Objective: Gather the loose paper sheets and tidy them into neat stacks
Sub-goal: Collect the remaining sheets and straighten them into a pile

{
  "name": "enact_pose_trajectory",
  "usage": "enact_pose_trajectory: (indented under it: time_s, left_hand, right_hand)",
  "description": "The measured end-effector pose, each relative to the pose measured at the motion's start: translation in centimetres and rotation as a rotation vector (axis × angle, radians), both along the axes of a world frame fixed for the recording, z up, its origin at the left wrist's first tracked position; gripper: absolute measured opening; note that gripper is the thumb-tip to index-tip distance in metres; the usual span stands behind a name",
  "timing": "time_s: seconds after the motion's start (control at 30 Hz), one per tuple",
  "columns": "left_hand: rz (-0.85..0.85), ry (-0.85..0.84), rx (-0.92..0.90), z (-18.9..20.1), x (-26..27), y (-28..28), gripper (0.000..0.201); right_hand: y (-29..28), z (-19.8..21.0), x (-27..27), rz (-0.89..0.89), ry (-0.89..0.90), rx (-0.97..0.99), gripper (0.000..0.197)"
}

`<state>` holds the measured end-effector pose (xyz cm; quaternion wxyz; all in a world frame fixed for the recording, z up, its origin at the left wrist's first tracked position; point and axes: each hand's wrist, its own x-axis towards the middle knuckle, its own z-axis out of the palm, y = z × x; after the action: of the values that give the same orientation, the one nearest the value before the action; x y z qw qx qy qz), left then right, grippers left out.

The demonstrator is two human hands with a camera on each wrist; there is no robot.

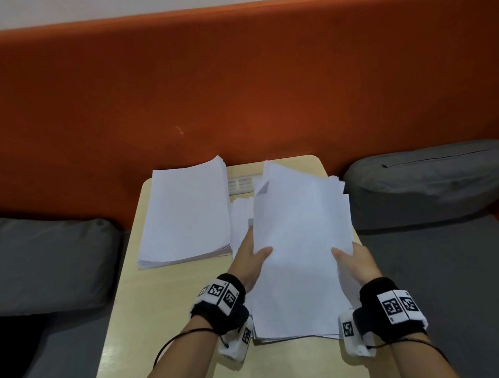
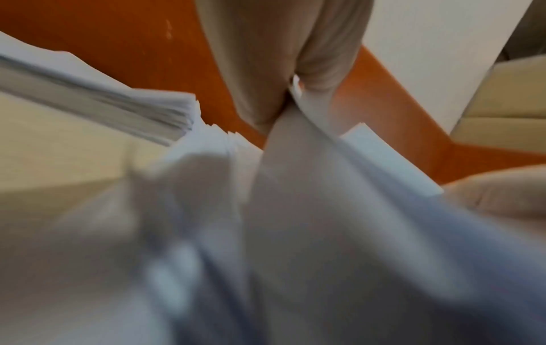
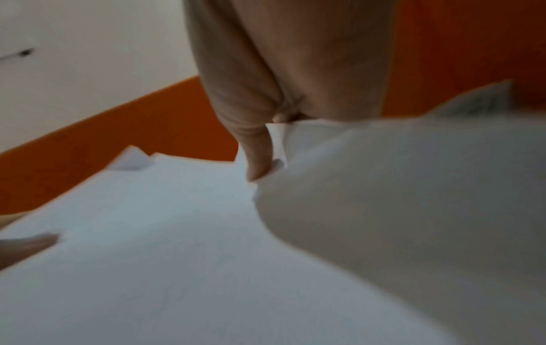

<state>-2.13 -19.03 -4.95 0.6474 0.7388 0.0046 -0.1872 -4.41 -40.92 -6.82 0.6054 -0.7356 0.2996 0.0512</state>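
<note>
A thick bundle of loose white sheets [image 1: 303,244] is held above the small beige table [image 1: 130,289], its far corners fanned and uneven. My left hand [image 1: 252,258] grips the bundle's left edge, thumb on top and fingers underneath. My right hand [image 1: 352,262] grips the right edge the same way. Both wrist views are blurred: the left wrist view has the sheets [image 2: 295,210] pinched under my thumb, and the right wrist view has the paper [image 3: 177,233] bent under my thumb [image 3: 260,154]. A neat squared stack [image 1: 184,212] lies on the table's far left. More loose sheets [image 1: 240,216] lie under the bundle.
An orange padded backrest [image 1: 233,84] rises just behind the table. Grey cushions lie on the left [image 1: 43,261] and right [image 1: 431,182] of the table on a grey seat. A small vent grille [image 1: 242,185] sits at the table's far edge.
</note>
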Motion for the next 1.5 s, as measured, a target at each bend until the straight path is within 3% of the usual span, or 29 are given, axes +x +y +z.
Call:
enact_pose_trajectory:
  time_s: [0.13,0.17,0.23,0.3,0.4,0.5,0.57,0.6,0.67,0.73,0.83,0.93,1.1,1.23,1.37,1.5]
  left_hand:
    - [0.088,-0.175,-0.228,2.9,0.3,1.0,0.039]
    - [0.097,-0.219,-0.24,3.6,0.3,1.1,0.037]
    - [0.135,-0.271,-0.232,4.7,0.4,1.1,0.033]
    - [0.21,-0.331,-0.262,5.6,0.7,1.2,0.026]
    - [0.307,-0.395,-0.314,7.0,1.0,1.6,0.023]
    - [0.32,-0.471,-0.284,8.4,0.7,1.8,0.021]
    - [0.277,-0.511,-0.29,9.1,0.4,1.7,0.016]
    - [0.249,-0.516,-0.287,9.4,0.2,1.6,0.016]
    - [0.219,-0.52,-0.25,9.9,-0.1,1.2,0.016]
    - [0.218,-0.534,-0.232,10.6,-0.2,1.0,0.014]
    - [0.227,-0.566,-0.242,11.9,-0.1,0.7,0.018]
    - [0.272,-0.583,-0.278,12.8,0.0,0.7,0.025]
    - [0.341,-0.523,-0.297,12.9,-0.3,0.4,0.041]
    - [0.374,-0.578,-0.306,13.5,0.0,0.7,0.062]
    - [0.348,-0.488,-0.232,11.4,-0.4,0.1,0.043]
    - [0.228,-0.236,-0.101,4.5,-1.4,-0.2,0.019]
  right_hand:
    - [-1.0,1.4,-0.1,-0.107,-0.162,0.32,0.042]
    - [-1.0,2.2,-0.1,-0.044,-0.184,0.377,0.042]
    - [-0.6,4.3,0.0,0.054,-0.297,0.305,0.033]
    - [0.0,5.6,0.3,0.044,-0.438,0.173,0.026]
    - [0.6,7.0,0.4,0.06,-0.552,0.133,0.021]
    - [0.7,7.8,-0.1,0.078,-0.598,0.179,0.016]
    - [0.9,8.3,-0.6,0.072,-0.607,0.205,0.028]
    - [1.0,8.5,-0.7,0.064,-0.604,0.214,0.026]
    - [1.1,9.2,-1.0,0.085,-0.612,0.208,0.003]
    - [1.1,10.1,-1.1,0.113,-0.616,0.19,0.003]
    - [0.9,11.8,-1.4,0.133,-0.663,0.213,0.045]
    - [0.7,12.9,-1.6,0.098,-0.709,0.231,0.056]
    - [1.4,14.0,-2.2,0.039,-0.658,0.19,0.025]
    - [1.6,15.7,-2.7,0.034,-0.686,0.204,0.025]
    - [1.2,13.6,-1.7,0.06,-0.626,0.19,0.021]
    - [1.0,6.2,-1.0,0.185,-0.235,0.078,0.023]
